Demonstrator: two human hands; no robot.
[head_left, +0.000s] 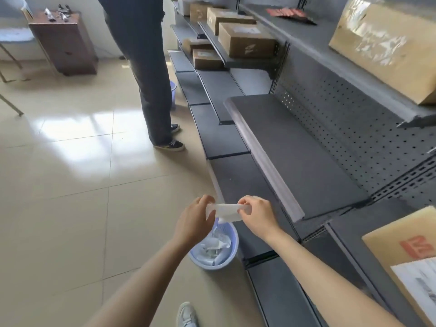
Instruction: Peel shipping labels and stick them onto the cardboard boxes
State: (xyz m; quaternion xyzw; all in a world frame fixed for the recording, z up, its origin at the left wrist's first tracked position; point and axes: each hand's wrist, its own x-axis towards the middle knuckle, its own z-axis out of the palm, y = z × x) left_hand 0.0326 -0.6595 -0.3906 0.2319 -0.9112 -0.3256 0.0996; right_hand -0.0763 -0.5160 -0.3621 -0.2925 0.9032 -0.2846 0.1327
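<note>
While held above the lavender wastebasket (232, 241), a white label strip (226, 211) is stretched taut. It is pinched by the left hand (194, 218) and right hand (257, 215).

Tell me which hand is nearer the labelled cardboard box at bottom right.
Right. The right hand holds the paper strip's end toward the cardboard box; the left hand holds the far end.
</note>
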